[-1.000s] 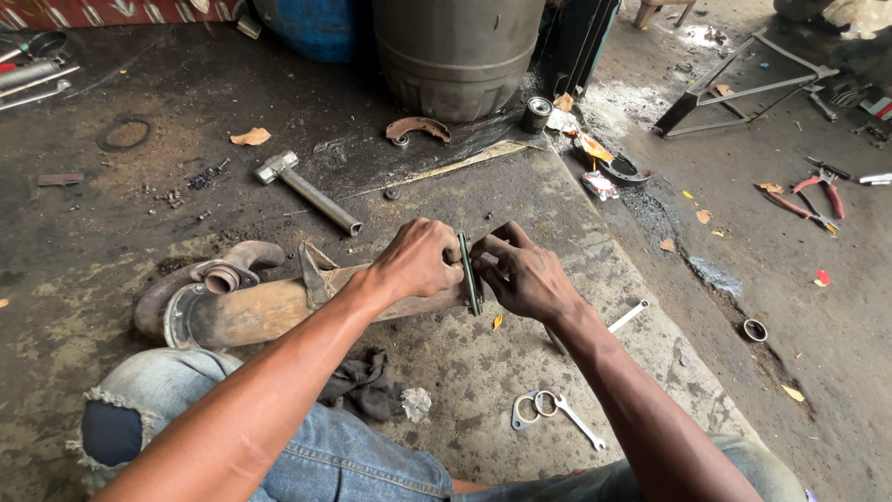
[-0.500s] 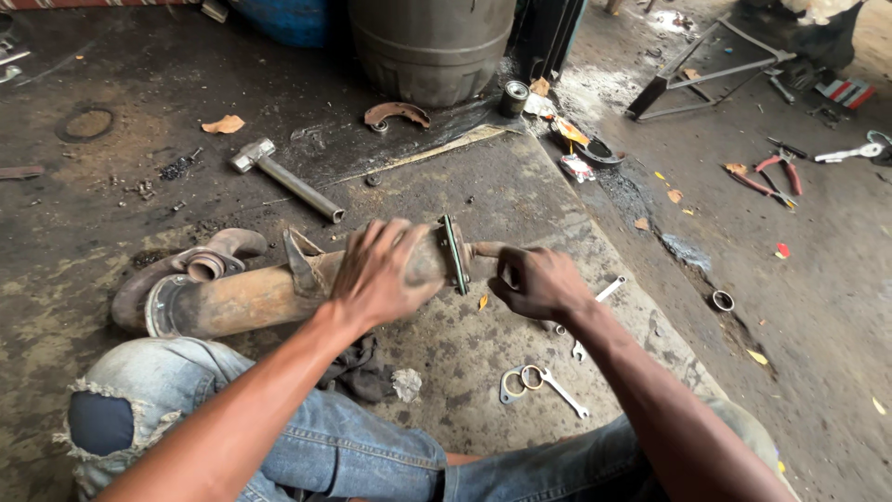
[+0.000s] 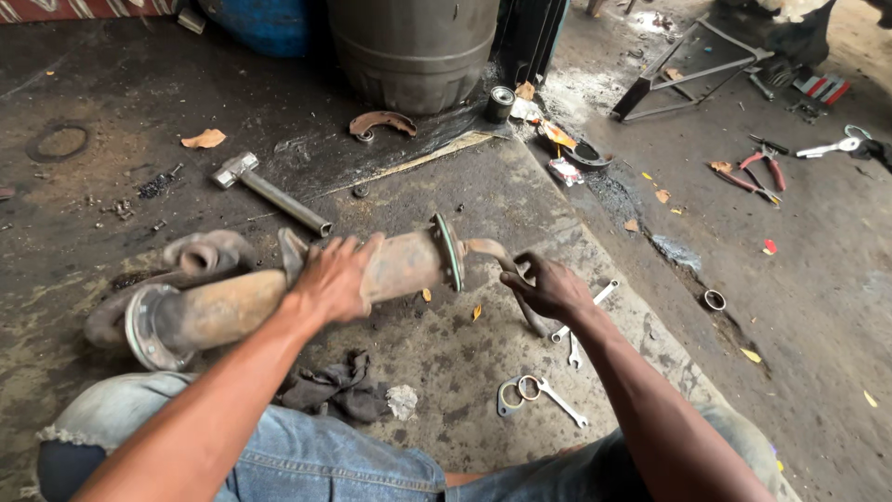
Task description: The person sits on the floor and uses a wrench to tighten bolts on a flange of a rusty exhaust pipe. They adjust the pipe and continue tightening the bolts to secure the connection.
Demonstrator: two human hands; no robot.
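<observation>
Rusty brown cylindrical metal exhaust pipe lies across concrete floor before us, long axis left to right, flanged end at far left, green-rimmed flange at right. Our left hand clamps down over pipe's middle, fingers wrapped. Our right hand, just right of flange, curls around thin bent metal tube running out from it. Left hand nearer main body.

rusty brown pipe (green-edged flange), blue drum, red-handled pliers.
</observation>
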